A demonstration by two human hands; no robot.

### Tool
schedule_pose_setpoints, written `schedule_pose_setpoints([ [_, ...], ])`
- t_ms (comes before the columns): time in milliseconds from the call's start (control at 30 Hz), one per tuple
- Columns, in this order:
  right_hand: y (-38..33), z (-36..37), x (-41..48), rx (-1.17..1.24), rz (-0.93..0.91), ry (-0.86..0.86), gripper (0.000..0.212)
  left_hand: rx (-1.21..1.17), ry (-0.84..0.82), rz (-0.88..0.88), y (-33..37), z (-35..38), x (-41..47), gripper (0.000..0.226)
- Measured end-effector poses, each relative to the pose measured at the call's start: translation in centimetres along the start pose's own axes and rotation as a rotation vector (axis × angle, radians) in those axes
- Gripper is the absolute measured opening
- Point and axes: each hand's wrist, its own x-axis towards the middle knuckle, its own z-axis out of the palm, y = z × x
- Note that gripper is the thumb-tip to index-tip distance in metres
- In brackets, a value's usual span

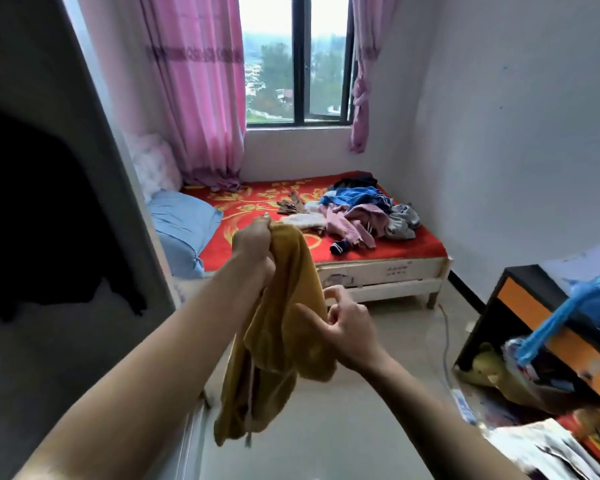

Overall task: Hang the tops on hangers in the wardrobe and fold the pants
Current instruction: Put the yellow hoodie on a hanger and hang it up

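A mustard-yellow garment [284,327] hangs bunched in front of me, over the floor. My left hand [253,242] grips its top edge, raised toward the bed. Lower and to the right, my right hand [347,327] pinches the fabric partway down. A thin strap or cord dangles along the garment's lower part. A pile of clothes [361,211] in blue, pink, grey and black lies on the red bed [413,244]. The wardrobe [49,237] stands at the left, with a dark garment [42,220] hanging inside. No hanger is visible.
A blue pillow [182,226] lies at the bed's left end. A black-and-orange cabinet [534,317] with blue fabric and clutter stands at the right. Pink curtains [201,88] frame the window. A cable [445,348] trails on the tiled floor.
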Motion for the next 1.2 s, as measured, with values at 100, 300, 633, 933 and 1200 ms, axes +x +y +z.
schedule_pose_setpoints([
  [100,-0.8,5.1,1.2,0.005,0.150,-0.278,0.028,-0.047,0.095,0.019,1.2,-4.0,1.2,0.016],
  [300,-1.5,5.2,9.5,-0.049,0.271,0.136,0.020,0.211,0.208,0.175,4.4,-12.1,1.9,0.019],
  [633,-3.6,14.2,16.5,0.124,0.059,-0.057,0.088,0.549,0.235,0.465,5.7,-18.0,6.1,0.039],
  [933,0.1,22.8,18.3,0.464,0.684,-0.738,0.066,0.719,0.563,0.636,7.5,-17.1,9.2,0.040],
  [1200,-7.1,22.2,30.9,1.053,0.627,-0.648,0.025,0.671,0.859,0.163,7.9,-22.5,8.5,0.020],
])
